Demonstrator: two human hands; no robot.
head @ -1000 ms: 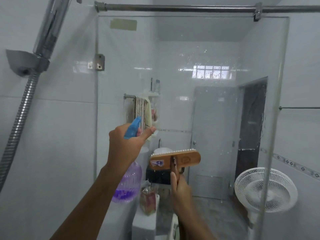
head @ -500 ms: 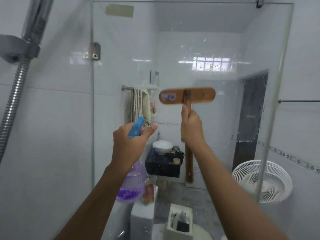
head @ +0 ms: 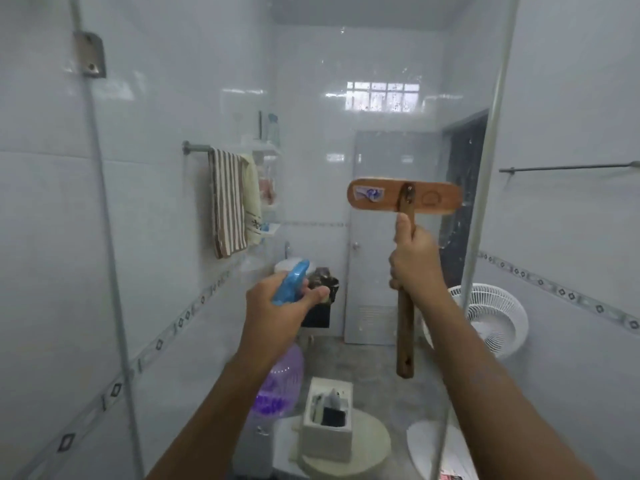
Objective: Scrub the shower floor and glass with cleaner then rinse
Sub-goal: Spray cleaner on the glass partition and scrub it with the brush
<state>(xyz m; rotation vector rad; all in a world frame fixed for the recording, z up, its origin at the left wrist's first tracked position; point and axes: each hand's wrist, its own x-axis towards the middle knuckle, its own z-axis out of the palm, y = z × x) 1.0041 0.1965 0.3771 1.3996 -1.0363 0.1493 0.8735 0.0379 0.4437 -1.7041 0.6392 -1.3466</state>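
The shower glass panel (head: 207, 81) fills the view in front of me, its right edge running down near the fan. My right hand (head: 412, 261) grips the handle of a wooden scrub brush (head: 405, 200), whose flat back faces me, held up against the glass. My left hand (head: 280, 306) holds a spray bottle (head: 280, 382) with a blue trigger head and purple liquid, nozzle pointed at the glass. The shower floor is out of view.
A metal hinge bracket (head: 90, 53) fixes the glass to the tiled wall at the upper left. Through the glass: a striped towel (head: 228, 202) on a rail, a toilet (head: 332, 441), a white fan (head: 495, 320), a grey door (head: 381, 237).
The brush has shifted to the right and downward across the glass. My view has dropped and the shower hose has left the frame. The spray bottle stays raised in my left hand.
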